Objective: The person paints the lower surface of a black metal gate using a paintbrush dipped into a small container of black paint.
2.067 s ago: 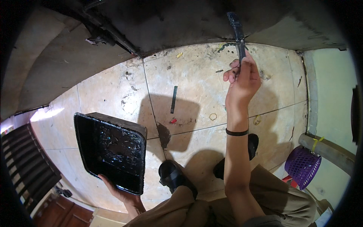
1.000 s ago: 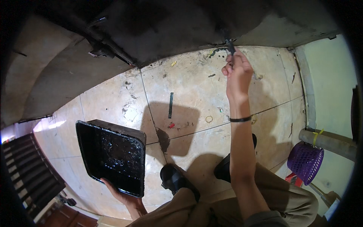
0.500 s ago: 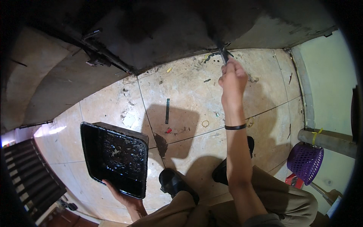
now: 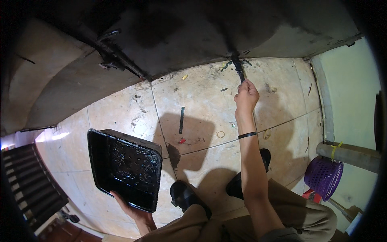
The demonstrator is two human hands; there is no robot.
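My left hand point(image 4: 135, 211) grips a black plastic paint tray point(image 4: 102, 171) by its near edge. The tray tilts above the floor, its inside wet with glossy black paint. At the end of my stretched arm, my right hand point(image 4: 246, 97) is closed round the handle of a black-coated paintbrush point(image 4: 239, 71). The brush tip meets the bottom edge of a dark metal panel point(image 4: 181, 36), whose surface has darker, wet-looking patches. Black smears and a bit of yellow lie on the floor by the tip.
Stained tiles point(image 4: 201, 101) carry a dark strip point(image 4: 182, 120), a red scrap point(image 4: 182, 141) and a small ring point(image 4: 220, 134). At right, a purple basket point(image 4: 323, 177) stands below a grey pipe point(image 4: 342, 155) by a pale green wall point(image 4: 346, 88). My black shoes point(image 4: 187, 195) are close below.
My right hand has drawn back toward me, with more of the brush showing and its tip lower on the panel. The tray has shifted slightly to the right in view.
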